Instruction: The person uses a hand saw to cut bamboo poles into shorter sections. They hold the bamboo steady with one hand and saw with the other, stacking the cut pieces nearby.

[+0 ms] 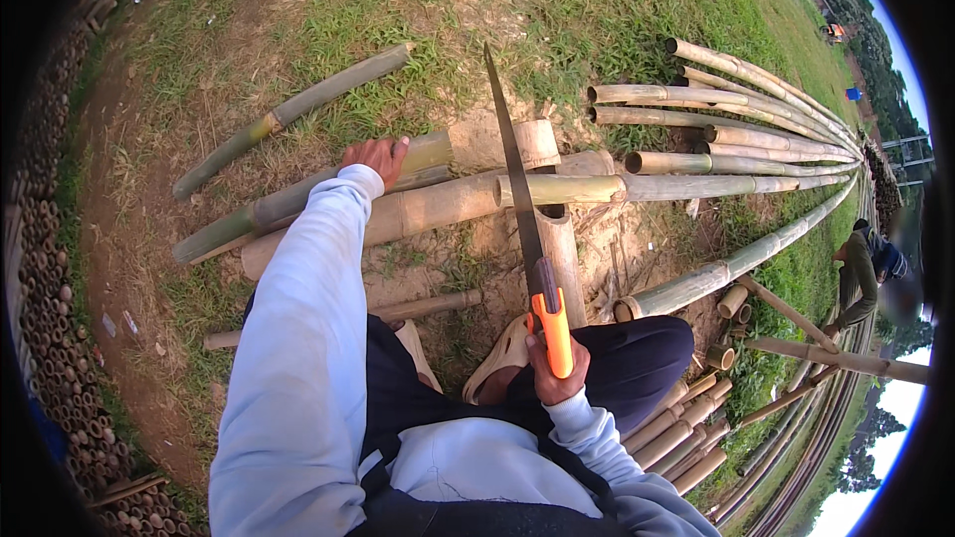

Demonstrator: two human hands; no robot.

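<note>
My right hand (559,370) is closed round the orange handle of a handsaw (516,174), held low before my lap. Its long dark blade points away and up, crossing the view of the cut end of a long bamboo pole (587,189); whether blade and pole touch I cannot tell. Over to the left, my left hand (376,159) grips the upper side of a short green bamboo piece (288,201). Beneath these lies a thick bamboo log (418,211), and a short bamboo support (559,249) runs crosswise under the long pole.
Another cut bamboo length (288,114) lies on the grass ahead. Several long poles (736,99) fan out at the right, with short cut pieces (681,433) stacked near my right knee. A bamboo pile (90,388) lines the left edge. A person (863,264) bends at far right.
</note>
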